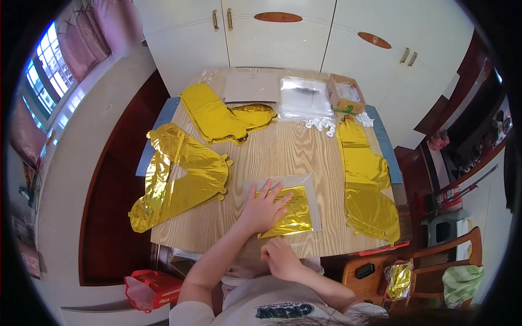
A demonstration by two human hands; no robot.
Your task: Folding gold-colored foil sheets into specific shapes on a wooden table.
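Observation:
My left hand [263, 211] lies flat with fingers spread on a folded gold foil sheet [296, 217], near the table's front edge. The folded foil, with dark print on it, lies in or on a clear plastic bag [317, 201] whose margin shows above and to the right. Just below the foil, my right hand [280, 259] is closed at the table edge, its fingers curled under. Whatever it may hold is hidden. Flat gold foil balloons lie on both sides: a large curved one [201, 165] at left, a stack [212, 117] behind it, and more [367, 185] at right.
Along the table's back are a grey cardboard sheet [251, 88], a stack of clear bags [305, 100], small white rolls [321, 126] and a cardboard box [346, 93]. A wooden chair [435, 250] with a wrapped gold packet [399, 280] stands at right, a red bag [155, 289] at lower left.

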